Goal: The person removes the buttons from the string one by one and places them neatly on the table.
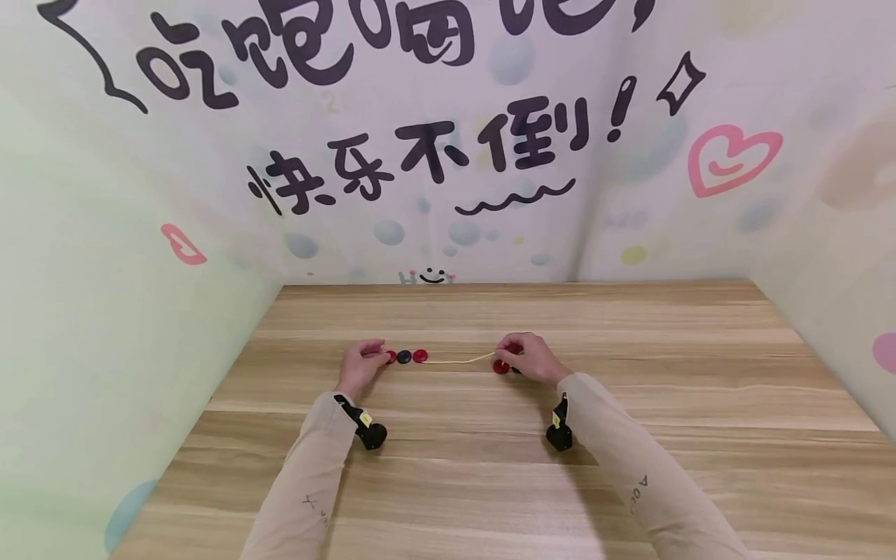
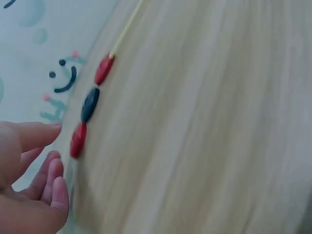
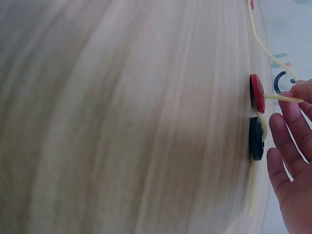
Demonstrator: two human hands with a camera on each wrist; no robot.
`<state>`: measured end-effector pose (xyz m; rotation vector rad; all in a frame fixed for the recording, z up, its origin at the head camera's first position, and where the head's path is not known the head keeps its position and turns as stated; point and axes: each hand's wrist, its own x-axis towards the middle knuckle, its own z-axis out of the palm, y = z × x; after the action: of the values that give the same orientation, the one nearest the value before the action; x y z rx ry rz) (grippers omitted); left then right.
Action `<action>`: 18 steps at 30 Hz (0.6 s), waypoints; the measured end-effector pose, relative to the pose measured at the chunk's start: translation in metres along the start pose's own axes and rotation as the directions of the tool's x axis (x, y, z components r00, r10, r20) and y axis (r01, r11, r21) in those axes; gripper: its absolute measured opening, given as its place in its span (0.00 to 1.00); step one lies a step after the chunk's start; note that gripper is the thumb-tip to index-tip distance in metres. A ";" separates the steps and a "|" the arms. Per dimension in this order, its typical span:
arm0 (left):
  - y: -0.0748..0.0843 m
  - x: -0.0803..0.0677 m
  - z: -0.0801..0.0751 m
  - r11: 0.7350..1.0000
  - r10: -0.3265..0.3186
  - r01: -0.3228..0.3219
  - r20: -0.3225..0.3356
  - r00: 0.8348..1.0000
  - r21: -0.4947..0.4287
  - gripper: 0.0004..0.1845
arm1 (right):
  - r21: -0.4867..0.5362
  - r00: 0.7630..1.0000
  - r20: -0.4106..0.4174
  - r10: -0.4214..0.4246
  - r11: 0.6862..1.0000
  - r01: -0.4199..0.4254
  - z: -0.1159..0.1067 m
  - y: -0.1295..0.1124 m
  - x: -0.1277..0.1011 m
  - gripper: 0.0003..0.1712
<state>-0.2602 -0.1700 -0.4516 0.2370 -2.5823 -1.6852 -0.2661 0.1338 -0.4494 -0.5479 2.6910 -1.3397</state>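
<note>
- Yellow cord (image 1: pixel 458 360) lies across the wooden table (image 1: pixel 490 482), running between both hands (landmark for everything below).
- At the cord's left end, a row of three buttons: red button (image 1: pixel 420 356), dark blue button (image 1: pixel 404 357), second red button (image 1: pixel 390 357).
- Left hand (image 1: pixel 362 362) sits at the cord's left end, just beside the outermost red button; the left wrist view shows its fingers (image 2: pixel 53 183) loosely bent, holding nothing, contact unclear.
- Right hand (image 1: pixel 528 356) is at the cord's right end and pinches the cord between fingertips (image 3: pixel 302 90).
- Just below that pinch, touching the table: another red button (image 3: pixel 257 93) and a black button (image 3: pixel 256 138), side by side, with cord passing behind them.
- Both sleeves beige.
</note>
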 end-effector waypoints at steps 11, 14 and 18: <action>0.032 -0.012 0.055 0.983 0.177 -0.174 0.061 0.982 -0.052 0.12 | -0.010 1.000 0.003 0.018 1.000 -0.018 0.002 -0.001 0.002 0.06; 0.040 -0.019 0.076 0.977 0.208 -0.200 0.133 0.969 -0.073 0.12 | -0.016 1.000 0.002 0.010 1.000 -0.010 0.002 -0.002 0.003 0.06; 0.047 -0.028 0.100 0.976 0.216 -0.208 0.238 0.947 -0.058 0.13 | -0.019 1.000 -0.001 -0.002 1.000 0.002 0.003 -0.003 0.003 0.06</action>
<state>-0.2500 -0.0568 -0.4485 -0.2578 -2.6250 -1.7730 -0.2676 0.1290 -0.4485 -0.5515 2.7079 -1.3165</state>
